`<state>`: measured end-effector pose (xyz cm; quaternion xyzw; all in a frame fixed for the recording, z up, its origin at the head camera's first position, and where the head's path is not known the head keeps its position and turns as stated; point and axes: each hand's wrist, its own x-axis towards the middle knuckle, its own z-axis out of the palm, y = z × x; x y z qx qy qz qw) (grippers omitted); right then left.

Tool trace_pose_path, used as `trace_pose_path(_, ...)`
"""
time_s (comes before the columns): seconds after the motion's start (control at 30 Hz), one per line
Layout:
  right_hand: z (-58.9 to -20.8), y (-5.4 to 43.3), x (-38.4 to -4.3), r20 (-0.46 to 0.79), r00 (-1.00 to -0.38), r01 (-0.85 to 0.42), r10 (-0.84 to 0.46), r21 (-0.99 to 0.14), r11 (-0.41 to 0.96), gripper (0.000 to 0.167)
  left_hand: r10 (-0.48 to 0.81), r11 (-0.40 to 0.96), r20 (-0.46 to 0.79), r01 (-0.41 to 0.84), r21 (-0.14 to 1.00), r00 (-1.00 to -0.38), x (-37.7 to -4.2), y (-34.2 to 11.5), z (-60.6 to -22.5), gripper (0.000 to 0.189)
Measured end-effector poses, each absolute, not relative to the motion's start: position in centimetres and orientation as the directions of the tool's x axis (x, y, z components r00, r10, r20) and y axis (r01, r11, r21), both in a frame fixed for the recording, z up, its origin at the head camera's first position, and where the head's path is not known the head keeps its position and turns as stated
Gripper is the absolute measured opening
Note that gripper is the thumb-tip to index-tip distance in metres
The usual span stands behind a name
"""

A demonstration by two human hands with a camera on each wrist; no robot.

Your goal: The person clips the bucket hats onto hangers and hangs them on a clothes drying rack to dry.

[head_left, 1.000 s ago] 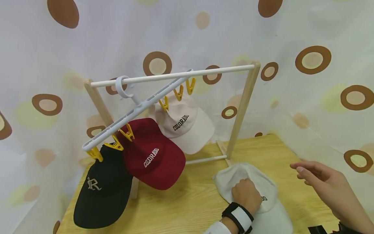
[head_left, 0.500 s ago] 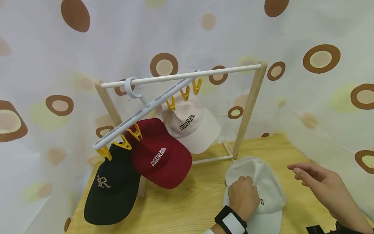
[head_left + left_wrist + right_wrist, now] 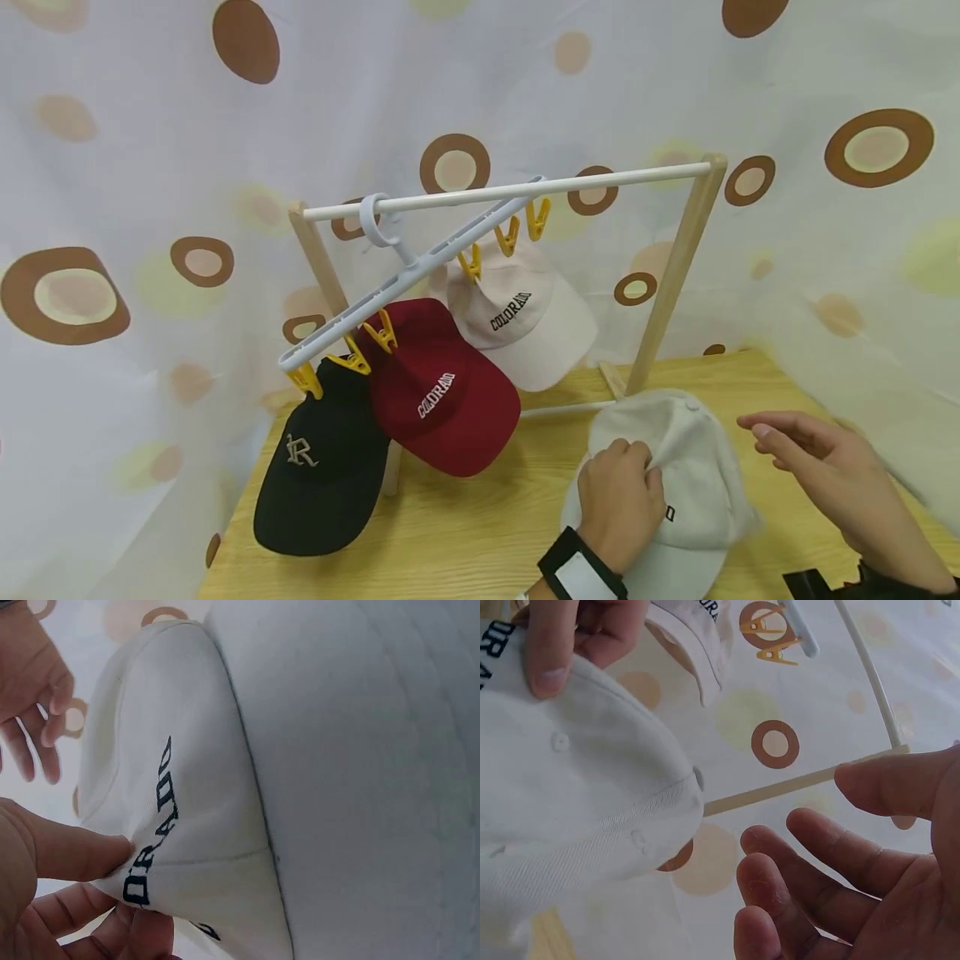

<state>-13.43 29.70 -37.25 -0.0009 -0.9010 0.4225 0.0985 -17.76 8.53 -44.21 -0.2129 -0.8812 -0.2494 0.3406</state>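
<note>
Here, on the wooden counter [image 3: 465, 533] just in front of the small rack [image 3: 678, 258]: a white cap [image 3: 701, 483], crown up, with the left hand [image 3: 618, 504] bunching the front panel beside the black lettering, thumb and curled fingers [image 3: 71, 851] pinching a fold of the cloth. Off to the right, apart from the cap: the right hand [image 3: 832, 479], holding nothing, fingers [image 3: 817, 855] loosely spread and slightly bent. Above, on the rack's rail: a white hanger [image 3: 420, 267] tilted low on its left side, with yellow clips [image 3: 525, 229] holding a black cap [image 3: 326, 462], a red cap [image 3: 442, 400] and a cream cap [image 3: 525, 317]; one or two clips at the high end apparently free. Probably best to keep the pinch firm but shallow, so as not to crease the panel, and to bring the free hand under the brim or onto the back edge for a two-point hold. Better also to lift the cap clear of the counter without brushing the hanging cream cap, given the tilted and likely swing-prone hanger. Worth steadying the hanger before any tug on a clip.
</note>
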Motion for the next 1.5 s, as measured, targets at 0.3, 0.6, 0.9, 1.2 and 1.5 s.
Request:
trace_pose_path(0.3,-36.6,28.3,-15.2,0.152,-0.987,-0.080,0.055,-0.757,0.648,0.037,0.210,0.803,0.666,0.515,0.300,-0.716,-17.8,5.7,-42.3,0.027)
trace_pose_path(0.6,-34.9,26.0,-17.7,0.209,-0.978,-0.157,-0.012,-0.690,0.707,0.038,0.181,0.811,0.635,0.480,0.335,-0.751,-17.2,2.3,-41.4,0.032)
trace_pose_path(0.9,-33.4,24.1,-20.6,0.276,-0.957,-0.251,-0.091,-0.625,0.739,0.037,0.095,0.816,0.680,0.448,0.365,-0.727,-16.5,-0.2,-41.3,0.034)
trace_pose_path(1.2,-29.6,20.9,-24.8,0.350,-0.918,-0.364,-0.187,-0.554,0.749,0.040,0.051,0.815,0.695,0.432,0.387,-0.718,-15.9,-1.5,-40.7,0.030)
trace_pose_path(1.5,-25.8,17.8,-29.3,0.326,-0.922,-0.362,-0.208,-0.538,0.761,0.051,0.053,0.823,0.707,0.432,0.369,-0.705,-15.6,-1.9,-40.9,0.027)
